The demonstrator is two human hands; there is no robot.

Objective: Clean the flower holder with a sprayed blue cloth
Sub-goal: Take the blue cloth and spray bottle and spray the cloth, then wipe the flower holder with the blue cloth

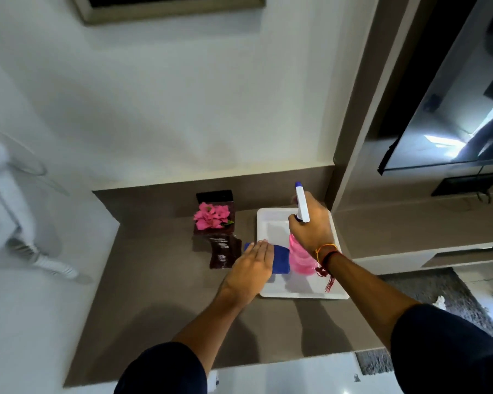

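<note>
So both hands are over the brown matte surface (160, 294) here. The left hand (251, 270) lies flat, fingers together and stretched out, pressing down on the folded blue cloth (281, 261), which sits half on the left edge of a shallow white rectangular tray (271, 220). The right hand (310, 223) is wrapped tight around the neck of a pink translucent spray bottle with a white and blue trigger head (300, 255), standing upright in the tray just beside the cloth, at about 3 o'clock from it. There's a red and orange thread band (326, 253) on that wrist.

The flower holder, a dark brown glossy block with pink flowers on top (214, 220), stands at roughly 10 o'clock from the left hand, near it but not touching, close to the back wall. A dark glossy piece (224, 251) lies right in front of it, just beside the left fingertips; can't tell what it is.
</note>
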